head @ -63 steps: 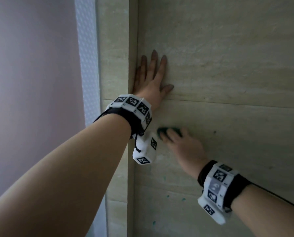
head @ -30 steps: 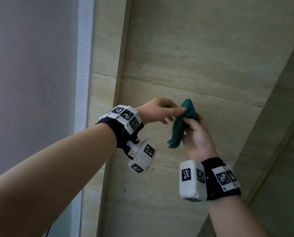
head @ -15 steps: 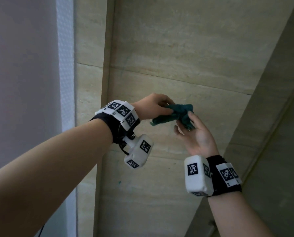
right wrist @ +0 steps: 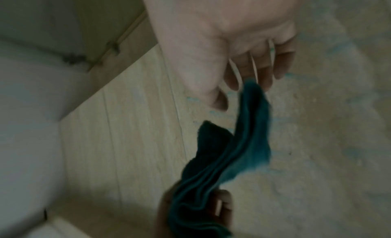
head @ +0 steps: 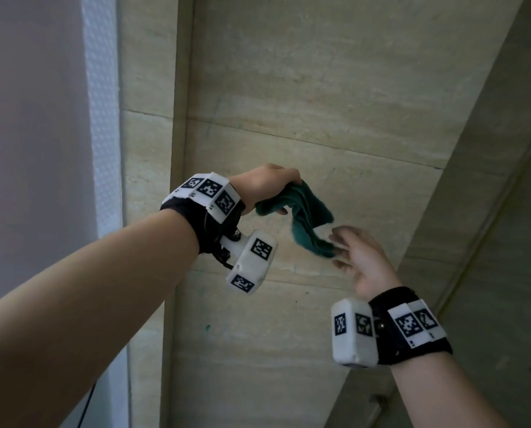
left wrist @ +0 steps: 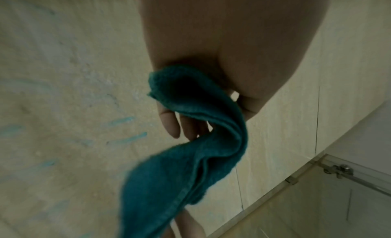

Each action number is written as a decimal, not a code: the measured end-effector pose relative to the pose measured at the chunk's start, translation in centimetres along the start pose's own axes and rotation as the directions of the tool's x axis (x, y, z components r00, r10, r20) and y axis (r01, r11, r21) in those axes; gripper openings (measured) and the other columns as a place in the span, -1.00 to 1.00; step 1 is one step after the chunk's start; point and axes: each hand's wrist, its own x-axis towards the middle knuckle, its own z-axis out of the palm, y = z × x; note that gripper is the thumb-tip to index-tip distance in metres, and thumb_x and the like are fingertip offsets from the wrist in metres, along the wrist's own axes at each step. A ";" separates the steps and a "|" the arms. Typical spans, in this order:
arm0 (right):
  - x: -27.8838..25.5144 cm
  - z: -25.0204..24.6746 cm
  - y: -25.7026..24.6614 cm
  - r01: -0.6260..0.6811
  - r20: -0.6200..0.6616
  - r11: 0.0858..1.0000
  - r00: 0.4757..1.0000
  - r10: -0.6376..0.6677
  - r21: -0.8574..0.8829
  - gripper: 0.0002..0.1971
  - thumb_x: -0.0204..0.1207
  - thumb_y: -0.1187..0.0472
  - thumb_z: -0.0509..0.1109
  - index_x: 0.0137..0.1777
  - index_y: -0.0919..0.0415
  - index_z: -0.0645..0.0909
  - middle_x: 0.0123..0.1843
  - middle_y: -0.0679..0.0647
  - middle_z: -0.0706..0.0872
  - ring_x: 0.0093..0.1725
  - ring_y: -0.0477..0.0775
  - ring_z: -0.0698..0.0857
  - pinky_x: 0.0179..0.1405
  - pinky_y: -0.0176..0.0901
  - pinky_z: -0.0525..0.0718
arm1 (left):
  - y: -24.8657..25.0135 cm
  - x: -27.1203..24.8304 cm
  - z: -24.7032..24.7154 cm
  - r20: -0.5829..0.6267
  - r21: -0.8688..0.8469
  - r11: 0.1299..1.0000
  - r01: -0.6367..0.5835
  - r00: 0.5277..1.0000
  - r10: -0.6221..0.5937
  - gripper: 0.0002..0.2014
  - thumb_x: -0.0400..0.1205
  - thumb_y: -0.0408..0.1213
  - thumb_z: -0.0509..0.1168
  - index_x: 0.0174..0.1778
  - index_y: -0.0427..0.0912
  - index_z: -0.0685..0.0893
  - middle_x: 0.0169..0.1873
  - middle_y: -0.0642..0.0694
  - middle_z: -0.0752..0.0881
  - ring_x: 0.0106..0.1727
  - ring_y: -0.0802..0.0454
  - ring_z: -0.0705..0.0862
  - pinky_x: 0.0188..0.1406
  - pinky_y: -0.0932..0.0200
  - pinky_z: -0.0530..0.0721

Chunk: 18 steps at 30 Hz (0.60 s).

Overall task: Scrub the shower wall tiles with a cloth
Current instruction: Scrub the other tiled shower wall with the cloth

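Holding the green cloth at its upper end, the left hand has its fingers curled round a bunched fold; the cloth sags from there in a loose twist toward the right hand, off the wall and in mid-air. Right hand: palm turned up, fingers loosely spread, tips meeting the cloth's lower corner; head view does not settle whether they pinch it. Right wrist view, blurred, shows the corner lying against the fingertips with the thumb apart from it, so touching rather than gripping is the most that can be said. Both forearms run out of the head view at the bottom edge; each wrist carries a black band with white marker blocks. Left wrist view gives the cloth close up, folded double with a stitched edge, and the right hand's fingers partly hidden behind its lower end. Behind the hands, beige wall tiles with grout lines. Wrist views show pale blue-green streaks on the tile; the head view catches only a small green speck lower down. Far right, left wrist view only: a glass panel with a metal fitting. Far left in head view, a pale wall and a dimpled white strip
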 end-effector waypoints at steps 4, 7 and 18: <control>-0.8 1.1 -0.7 0.145 0.254 0.989 0.956 -0.146 0.024 -0.63 0.58 0.08 0.35 0.38 0.07 0.56 0.32 0.03 0.67 0.31 -0.01 0.60 0.23 -0.05 0.51 | 0.4 -0.6 0.7 0.050 -0.004 1.000 0.014 0.999 -0.014 -0.74 0.70 -0.25 0.18 -0.21 -0.30 0.64 -0.43 -0.10 0.69 -0.56 0.14 0.64 -0.59 0.36 0.53; -1.7 2.0 -0.9 0.130 0.318 0.974 0.930 -0.186 0.188 -0.61 0.41 0.20 0.39 0.24 0.29 0.65 0.11 0.17 0.78 0.11 0.07 0.72 0.07 -0.04 0.60 | 0.4 -0.7 0.8 0.129 -0.071 0.997 0.031 0.991 -0.021 -0.73 0.69 -0.25 0.16 -0.20 -0.32 0.66 -0.42 -0.10 0.70 -0.50 0.09 0.63 -0.55 0.35 0.54; -2.9 2.4 -3.3 0.091 0.405 0.869 0.858 -0.317 0.486 -0.67 0.57 0.18 0.23 0.25 0.33 0.56 0.16 0.21 0.74 0.21 0.13 0.71 0.12 -0.09 0.70 | -1.2 0.0 -0.2 0.032 0.139 0.986 -0.096 0.995 0.092 -0.90 0.69 -0.29 0.28 0.08 -0.18 0.63 0.02 -0.12 0.69 0.05 -0.01 0.65 0.12 0.10 0.65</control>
